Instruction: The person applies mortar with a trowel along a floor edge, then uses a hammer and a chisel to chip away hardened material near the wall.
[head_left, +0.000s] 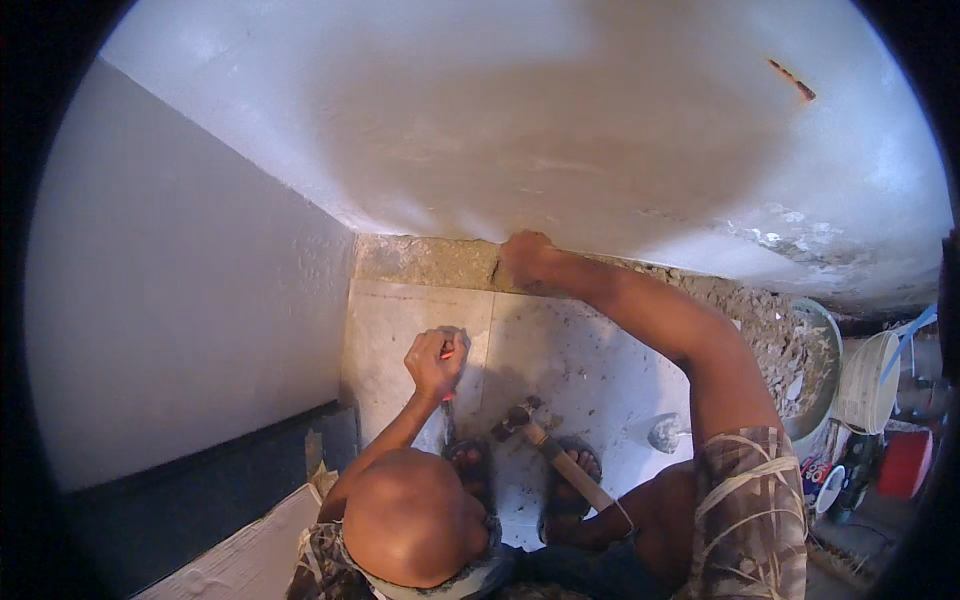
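Observation:
My left hand (pixel 430 368) is closed around a slim tool with a red handle (pixel 448 397), just above the pale floor tiles. Most of that tool is hidden by the fingers, so its kind does not show. My right arm reaches forward, and my right hand (pixel 526 256) is curled against the rough bare strip (pixel 420 262) at the foot of the white wall. Whatever lies in its fingers is hidden. A hammer (pixel 575 470) with a wooden handle leans between my sandalled feet, its metal head toward the wall.
A grey side wall (pixel 190 270) meets the white wall (pixel 560 130) at the left corner. Right of my feet lies a metal trowel blade (pixel 664 433). Rubble (pixel 755 340), a round basin rim (pixel 832 350), a pale bucket (pixel 867 385) and a red container (pixel 905 464) stand farther right.

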